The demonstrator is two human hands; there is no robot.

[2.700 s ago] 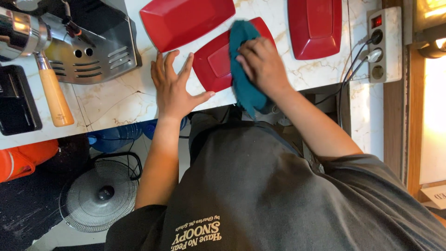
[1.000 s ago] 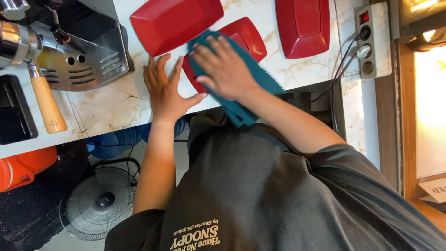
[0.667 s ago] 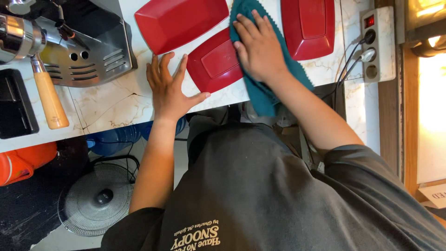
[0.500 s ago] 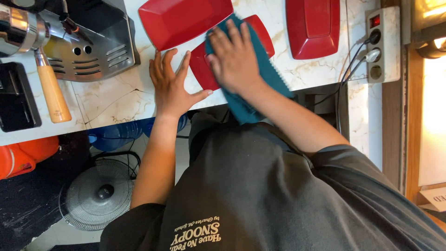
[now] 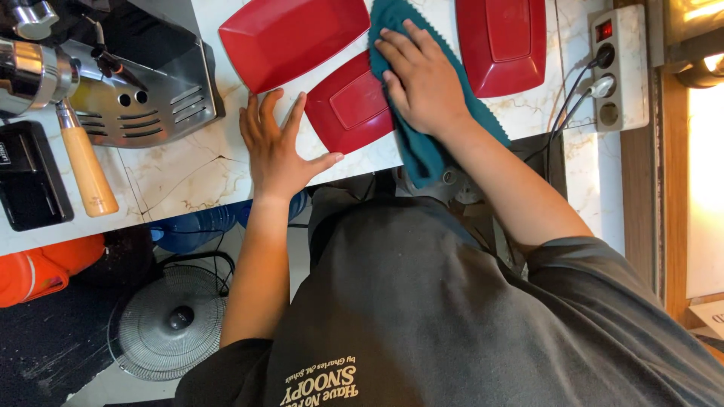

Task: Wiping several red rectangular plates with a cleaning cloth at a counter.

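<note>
Right hand (image 5: 422, 79) is laid flat, fingers spread, on teal cloth (image 5: 422, 143) at frame's upper centre, beside small red tray (image 5: 351, 109); nothing gripped. Left hand (image 5: 277, 147) is pressed open on marble desk (image 5: 188, 169), touching tray's left edge

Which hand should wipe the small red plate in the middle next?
Probably the right hand. It already presses the teal cloth, which lies against the small red plate. The left hand lies flat and bare on the marble counter beside that plate, better placed for steadying it.
</note>
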